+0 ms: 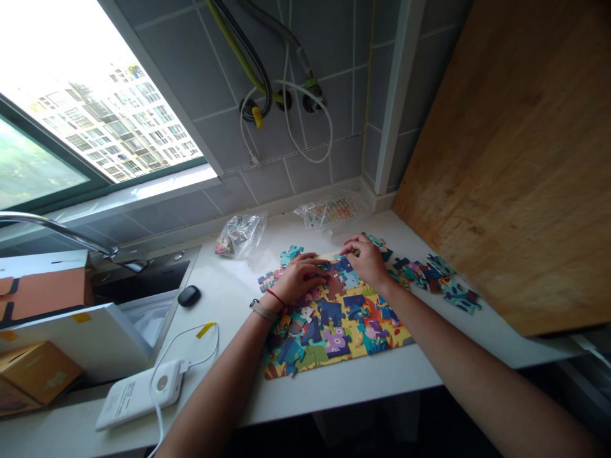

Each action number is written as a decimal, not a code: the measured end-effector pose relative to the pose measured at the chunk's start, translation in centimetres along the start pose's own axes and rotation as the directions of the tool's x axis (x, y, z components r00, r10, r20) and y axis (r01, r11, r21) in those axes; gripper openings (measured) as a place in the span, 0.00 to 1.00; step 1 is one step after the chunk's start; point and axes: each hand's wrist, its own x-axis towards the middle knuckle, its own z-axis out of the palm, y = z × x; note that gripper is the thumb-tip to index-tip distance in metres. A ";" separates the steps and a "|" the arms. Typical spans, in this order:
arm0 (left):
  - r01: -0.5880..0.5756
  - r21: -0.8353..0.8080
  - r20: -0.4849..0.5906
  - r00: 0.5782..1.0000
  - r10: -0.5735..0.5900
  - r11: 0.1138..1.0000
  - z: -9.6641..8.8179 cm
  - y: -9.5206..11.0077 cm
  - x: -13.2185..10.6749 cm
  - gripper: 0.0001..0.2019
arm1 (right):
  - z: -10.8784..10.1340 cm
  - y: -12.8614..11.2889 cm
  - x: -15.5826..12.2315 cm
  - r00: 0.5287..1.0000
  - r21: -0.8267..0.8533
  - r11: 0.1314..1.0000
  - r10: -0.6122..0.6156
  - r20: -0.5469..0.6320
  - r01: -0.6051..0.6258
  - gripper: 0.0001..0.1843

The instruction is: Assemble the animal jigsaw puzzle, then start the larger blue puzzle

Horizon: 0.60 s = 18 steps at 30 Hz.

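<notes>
A colourful jigsaw puzzle [334,340] lies on the white counter, partly covered by loose pieces set on top of it. My left hand [301,278] rests on its upper left area, fingers stretched out and slightly apart. At the top edge, my right hand [366,259] has its fingers bent together around a puzzle piece [357,253], of which only a small green bit shows. More loose puzzle pieces [291,254] lie beyond my left hand. To the right of my right hand, a pile of puzzle pieces [420,272] spreads toward the wooden board.
Two clear plastic bags [242,234] [331,213] lie against the tiled wall. A white power bank [140,393] with a cable and a black oval object [189,296] are on the left. Boxes [45,292] stand by the sink and faucet [71,232]. A wooden board [515,165] rises at right.
</notes>
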 end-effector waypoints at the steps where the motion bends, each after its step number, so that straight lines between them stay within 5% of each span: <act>1: -0.004 -0.011 -0.003 1.000 0.004 1.000 0.0 0.0 0.0 0.07 | 0.0 0.2 0.0 1.000 0.006 1.000 -0.002 0.007 0.002 0.13; 14: -0.091 -0.030 -0.057 0.994 0.089 0.995 0.4 -0.1 0.2 0.08 | 0.1 0.9 0.0 1.000 0.070 0.998 0.011 -0.012 -0.010 0.11; 18: -0.096 -0.003 -0.053 0.994 0.095 0.995 -0.8 0.9 0.6 0.08 | 0.2 0.7 0.1 1.000 0.053 0.999 -0.003 0.003 0.003 0.14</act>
